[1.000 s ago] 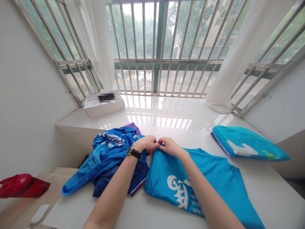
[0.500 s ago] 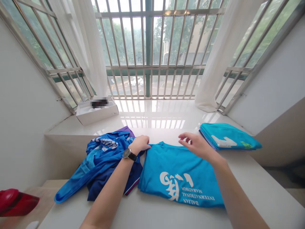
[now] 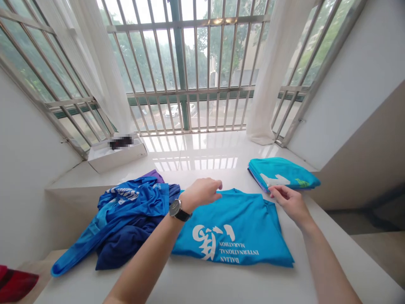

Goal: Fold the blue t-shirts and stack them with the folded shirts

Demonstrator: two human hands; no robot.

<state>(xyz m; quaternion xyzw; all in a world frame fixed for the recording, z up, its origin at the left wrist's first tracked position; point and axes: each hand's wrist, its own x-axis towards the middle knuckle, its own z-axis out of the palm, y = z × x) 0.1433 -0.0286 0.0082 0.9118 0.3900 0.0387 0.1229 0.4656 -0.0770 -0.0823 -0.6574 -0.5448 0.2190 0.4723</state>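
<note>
Release of blue shirt (image 3: 243, 223), flat at 5 o'clock, left hand (image 3: 201, 195) now off its corner at 6 o'clock, fingers parted, right hand (image 3: 292, 207) at 4, fingertips close, cannot tell if pinching, apparently leaving folds unaided.

Blue tee (image 3: 243, 221) is being displayed folded over, pretty flat on the white surface (image 3: 221, 287), marathon print (image 3: 205, 245) being shown upside down.

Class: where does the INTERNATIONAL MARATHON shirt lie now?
In the head view, the printed shirt lies low, slightly right of centre, with the crumpled blue clothes to its left and the folded stack beyond its far right corner.
</note>
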